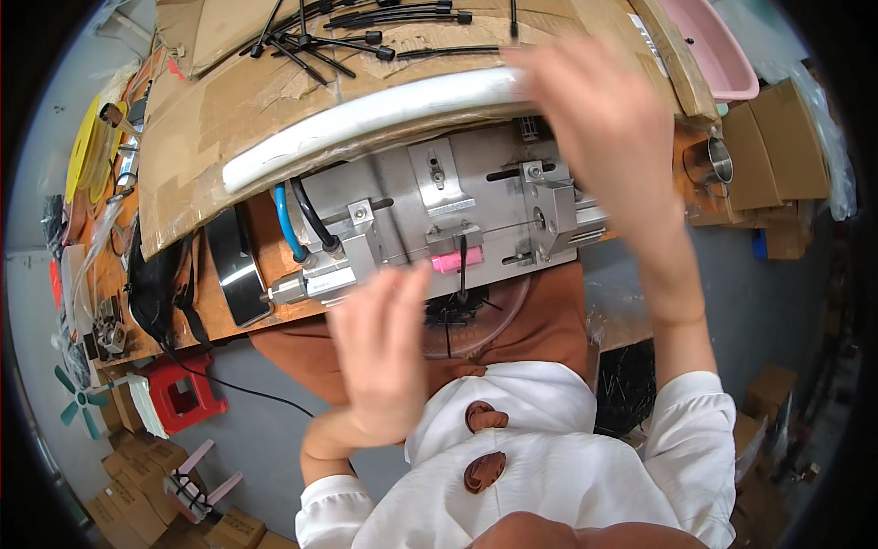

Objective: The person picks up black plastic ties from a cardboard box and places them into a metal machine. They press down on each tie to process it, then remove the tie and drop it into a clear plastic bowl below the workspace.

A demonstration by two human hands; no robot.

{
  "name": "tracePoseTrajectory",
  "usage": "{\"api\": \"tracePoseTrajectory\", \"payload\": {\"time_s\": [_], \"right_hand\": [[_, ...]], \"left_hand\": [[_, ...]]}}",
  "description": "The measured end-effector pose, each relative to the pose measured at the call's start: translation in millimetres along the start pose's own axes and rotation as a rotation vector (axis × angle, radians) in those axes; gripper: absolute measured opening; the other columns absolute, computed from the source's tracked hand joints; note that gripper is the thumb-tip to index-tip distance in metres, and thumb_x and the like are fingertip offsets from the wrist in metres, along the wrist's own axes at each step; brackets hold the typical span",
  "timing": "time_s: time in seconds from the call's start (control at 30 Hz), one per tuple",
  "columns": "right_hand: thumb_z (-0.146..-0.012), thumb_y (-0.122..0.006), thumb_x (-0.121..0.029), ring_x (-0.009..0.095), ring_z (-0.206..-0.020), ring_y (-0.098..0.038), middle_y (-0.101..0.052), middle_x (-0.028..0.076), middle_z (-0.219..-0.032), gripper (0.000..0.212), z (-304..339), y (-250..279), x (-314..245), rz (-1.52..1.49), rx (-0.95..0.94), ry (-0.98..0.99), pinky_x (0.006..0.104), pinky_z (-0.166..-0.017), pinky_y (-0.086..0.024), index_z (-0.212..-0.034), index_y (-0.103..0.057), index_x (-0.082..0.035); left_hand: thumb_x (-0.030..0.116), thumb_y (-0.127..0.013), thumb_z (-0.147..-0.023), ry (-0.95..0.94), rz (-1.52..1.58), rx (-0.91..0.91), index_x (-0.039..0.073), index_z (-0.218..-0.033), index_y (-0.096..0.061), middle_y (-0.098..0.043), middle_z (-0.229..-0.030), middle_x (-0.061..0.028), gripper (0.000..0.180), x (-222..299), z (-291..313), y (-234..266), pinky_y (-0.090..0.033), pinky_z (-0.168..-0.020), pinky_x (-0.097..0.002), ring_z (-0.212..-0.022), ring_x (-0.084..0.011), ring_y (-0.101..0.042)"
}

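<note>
My left hand, smeared by motion, is raised in front of the metal fixture. Its fingers look stretched out and a little apart, with nothing visible in them. Close to its fingertips, a pink block sits at the fixture's front edge, and a thin black rod with a thicker end stands across it. My right hand is over the right end of the white padded roll. Its blurred fingertips are near a black rod lying on the cardboard; whether they touch it is unclear.
Several black rods lie loose on the cardboard. Blue and black air hoses rise beside a metal cylinder. A phone lies on the left. A metal cup and a pink basin are on the right. A clear bowl holds black pieces below.
</note>
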State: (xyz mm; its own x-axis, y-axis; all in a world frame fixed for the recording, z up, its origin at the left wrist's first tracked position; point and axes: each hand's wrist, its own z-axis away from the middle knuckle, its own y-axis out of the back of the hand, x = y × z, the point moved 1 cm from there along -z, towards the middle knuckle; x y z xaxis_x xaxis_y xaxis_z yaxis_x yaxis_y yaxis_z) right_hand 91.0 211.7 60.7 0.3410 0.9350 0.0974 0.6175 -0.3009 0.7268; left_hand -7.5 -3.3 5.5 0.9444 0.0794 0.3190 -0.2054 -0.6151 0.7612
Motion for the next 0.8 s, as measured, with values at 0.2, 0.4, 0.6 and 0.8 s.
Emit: {"api": "tracePoseTrajectory", "payload": {"time_s": [0.2,0.4,0.6,0.8], "right_hand": [[-0.076,-0.060,-0.002,0.029,-0.080,-0.059,-0.059,0.015,-0.078,0.010,-67,-15,45,-0.111,-0.235,0.261,0.0404,-0.074,-0.048,-0.084,-0.059,0.002],[-0.079,-0.059,0.000,0.024,-0.081,-0.060,-0.062,0.013,-0.089,0.026,-31,21,65,-0.646,-0.317,-0.521,0.0360,-0.071,-0.048,-0.105,-0.063,-0.002],[-0.078,-0.067,0.003,0.010,-0.072,-0.059,-0.066,0.005,-0.086,0.025,36,36,10,-1.062,0.064,-0.616,0.0207,-0.058,-0.046,-0.103,-0.065,0.001],[-0.070,-0.076,0.001,0.016,-0.065,-0.060,-0.066,0.013,-0.093,0.043,102,39,-50,-0.808,-0.168,-0.297,0.0282,-0.054,-0.048,-0.110,-0.064,0.006]], "left_hand": [[-0.007,-0.058,-0.070,0.048,-0.055,-0.251,-0.010,-0.131,-0.047,-0.053,-0.102,-0.0130,0.062,31,33,-46,-0.047,-0.078,-0.0314,-0.088,-0.0248,-0.052],[-0.007,-0.058,-0.070,0.034,-0.150,-0.306,-0.009,-0.135,-0.041,-0.052,-0.101,-0.0116,0.067,33,31,-57,-0.047,-0.078,-0.0304,-0.088,-0.0227,-0.051],[-0.006,-0.058,-0.071,0.049,-0.170,-0.340,-0.009,-0.137,-0.038,-0.051,-0.101,-0.0116,0.069,31,34,-53,-0.047,-0.077,-0.0304,-0.088,-0.0230,-0.051],[-0.002,-0.056,-0.072,-0.052,-0.035,-0.417,-0.007,-0.137,-0.039,-0.050,-0.098,-0.0135,0.067,18,2,-27,-0.045,-0.080,-0.0336,-0.090,-0.0265,-0.051]]}}
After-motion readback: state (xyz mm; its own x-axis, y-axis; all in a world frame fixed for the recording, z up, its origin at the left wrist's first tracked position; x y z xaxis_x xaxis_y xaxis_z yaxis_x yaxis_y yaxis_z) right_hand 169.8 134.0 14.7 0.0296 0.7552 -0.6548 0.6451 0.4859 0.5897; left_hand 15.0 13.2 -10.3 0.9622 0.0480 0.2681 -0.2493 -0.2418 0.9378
